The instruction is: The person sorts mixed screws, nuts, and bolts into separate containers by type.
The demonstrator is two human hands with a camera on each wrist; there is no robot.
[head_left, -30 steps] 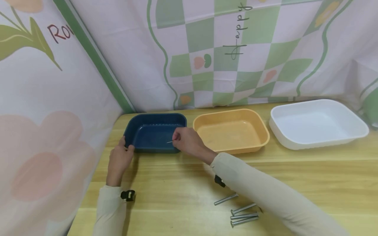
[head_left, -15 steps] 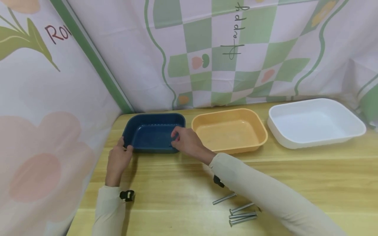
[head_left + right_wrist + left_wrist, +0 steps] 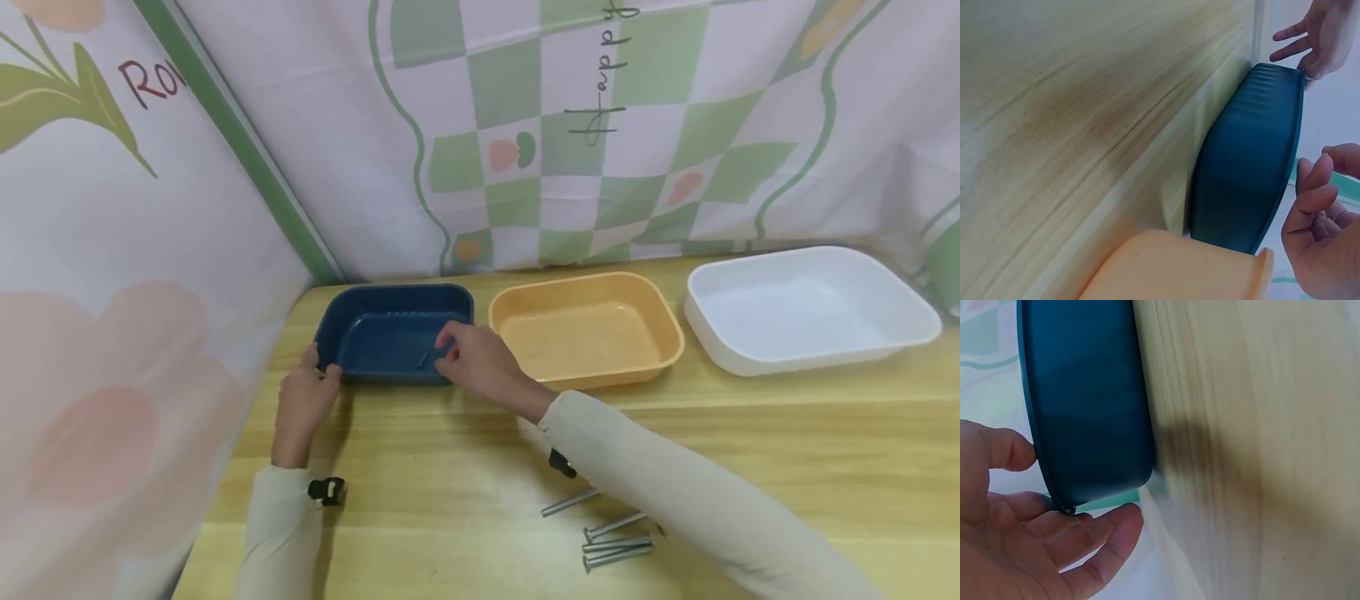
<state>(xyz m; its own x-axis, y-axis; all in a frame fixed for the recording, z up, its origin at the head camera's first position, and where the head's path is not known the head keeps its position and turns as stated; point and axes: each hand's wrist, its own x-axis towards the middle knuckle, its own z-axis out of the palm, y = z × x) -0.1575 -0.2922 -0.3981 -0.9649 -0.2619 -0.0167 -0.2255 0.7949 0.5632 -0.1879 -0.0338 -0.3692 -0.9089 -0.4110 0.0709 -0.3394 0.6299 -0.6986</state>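
Observation:
My left hand holds the left end of a dark blue tray. In the left wrist view its thumb touches the rim and its fingers curve round the corner. Above the tray's front right part is my right hand, thumb and forefinger apart with nothing between them. A thin metal piece, like a small nail, shows within the tray just left of those fingertips. In the right wrist view the right hand's fingers are loosely bent beside the tray's rim.
To the right stand a yellow-orange tray and a white tray. Several large metal bolts lie on the wooden table by the right forearm. A patterned cloth hangs behind the trays.
A second ago my right thumb and forefinger pinched the thin nail-like piece. They have parted and let it go into the blue tray. My left hand stays on the tray.

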